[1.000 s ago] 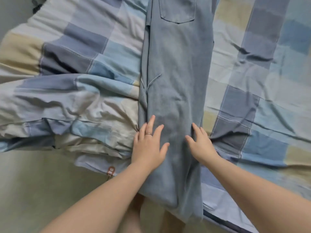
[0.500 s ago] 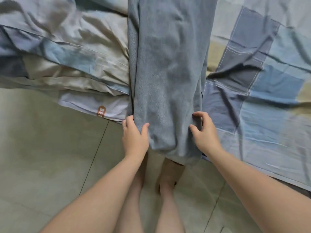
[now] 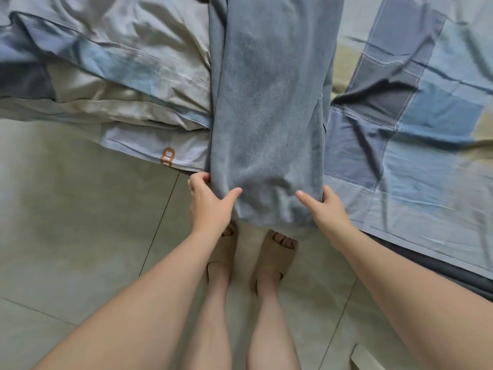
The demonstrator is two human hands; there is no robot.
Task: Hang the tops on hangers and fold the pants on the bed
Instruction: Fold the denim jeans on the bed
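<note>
Both hands, left hand [image 3: 209, 202] and right hand [image 3: 324, 213], grasp the soft blue denim pants [image 3: 269, 116] hanging off the patchwork-sheeted bed [image 3: 426, 129].

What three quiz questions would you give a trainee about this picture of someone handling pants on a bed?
1. True or false: the left hand and the right hand both grip the pants near the hem end, one at each side edge.
2. Where is the hem end of the pants? A: on a hanger. B: hanging over the edge of the bed, above the floor. C: folded back onto the pocket.
3. Short answer: on which hand's side does the crumpled quilt lie?

Key: 1 true; 2 B; 3 left.
</note>
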